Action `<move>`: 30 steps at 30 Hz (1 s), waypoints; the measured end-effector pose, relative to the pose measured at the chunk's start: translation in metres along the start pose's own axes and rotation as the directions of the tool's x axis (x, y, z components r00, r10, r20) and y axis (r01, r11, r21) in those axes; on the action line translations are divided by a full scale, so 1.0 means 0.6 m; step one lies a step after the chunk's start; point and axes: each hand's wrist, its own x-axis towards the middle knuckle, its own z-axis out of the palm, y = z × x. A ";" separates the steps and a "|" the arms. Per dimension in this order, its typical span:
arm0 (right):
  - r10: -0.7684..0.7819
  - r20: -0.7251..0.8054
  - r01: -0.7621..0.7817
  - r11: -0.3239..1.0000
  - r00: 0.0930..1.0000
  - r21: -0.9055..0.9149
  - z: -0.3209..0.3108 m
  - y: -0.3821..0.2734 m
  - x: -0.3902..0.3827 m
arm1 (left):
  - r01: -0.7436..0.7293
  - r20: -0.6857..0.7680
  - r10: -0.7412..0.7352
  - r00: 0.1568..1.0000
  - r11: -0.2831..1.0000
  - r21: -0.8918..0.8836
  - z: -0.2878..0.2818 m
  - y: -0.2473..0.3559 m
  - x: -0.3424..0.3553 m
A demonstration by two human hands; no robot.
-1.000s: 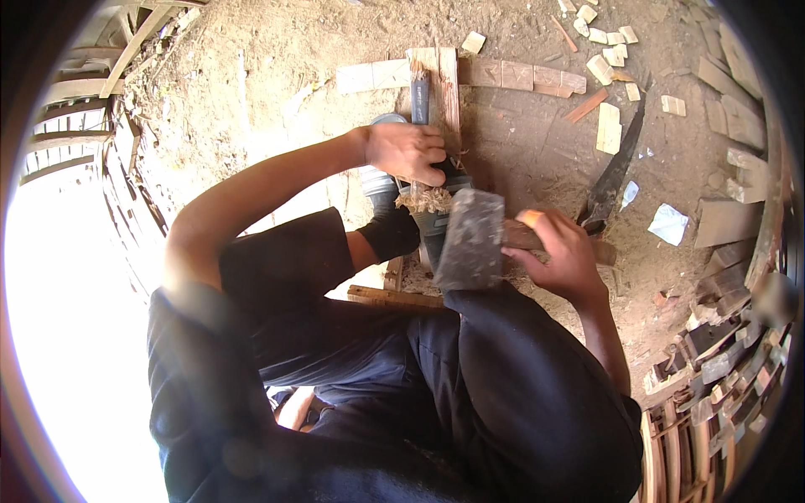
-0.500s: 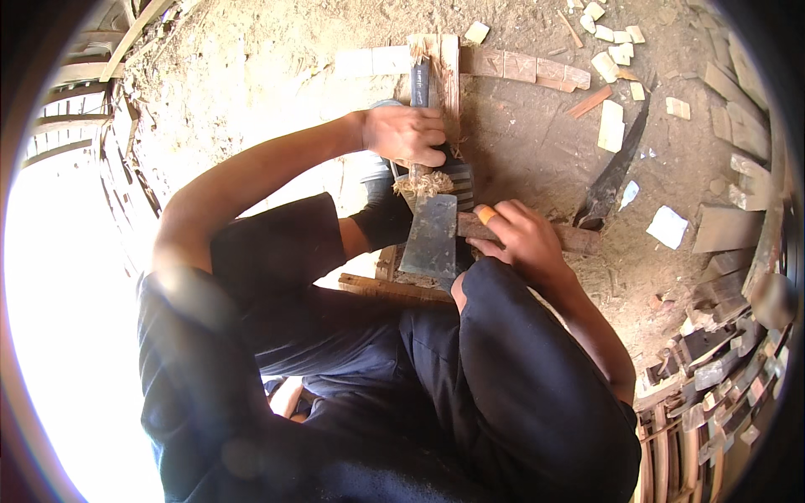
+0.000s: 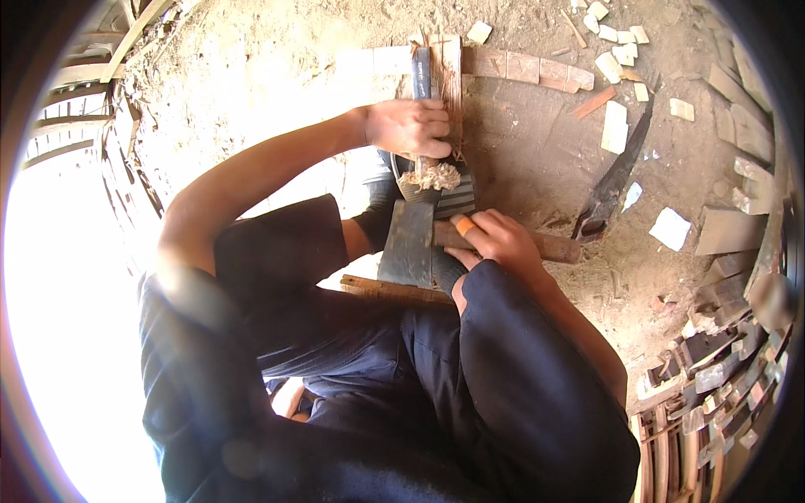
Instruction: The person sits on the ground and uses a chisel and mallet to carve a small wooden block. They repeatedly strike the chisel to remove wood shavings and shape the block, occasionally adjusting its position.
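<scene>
My left hand point(image 3: 409, 129) is closed round a chisel, its fingers wrapped over the handle. The dark chisel blade point(image 3: 421, 74) points away from me along a reddish wooden piece point(image 3: 451, 80), with splinters at its far end. At the near end, the handle's butt point(image 3: 432, 177) is frayed and spread. Closer to me, my right hand point(image 3: 496, 243) grips the wooden handle of a hatchet. The broad grey hatchet head point(image 3: 406, 245) lies flat side up, just short of the frayed butt and apart from it. My fingers hide the middle of the chisel.
A row of planks point(image 3: 528, 70) crosses under the wooden piece. To the right, a handsaw point(image 3: 616, 180) lies on the dirt floor beside several pale offcuts point(image 3: 615, 126). Stacked timber point(image 3: 721, 369) lines the right side. My feet and a wood strip point(image 3: 394, 290) are close by.
The hatchet has moved left and slightly toward me, away from the chisel's frayed butt. My left hand has kept its grip, with only a slight shift.
</scene>
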 end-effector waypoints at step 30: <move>0.075 0.034 -0.078 0.992 0.997 0.099 -0.040 -0.004 0.000 | 0.036 -0.148 -0.041 0.988 0.999 -0.039 -0.032 -0.012 0.026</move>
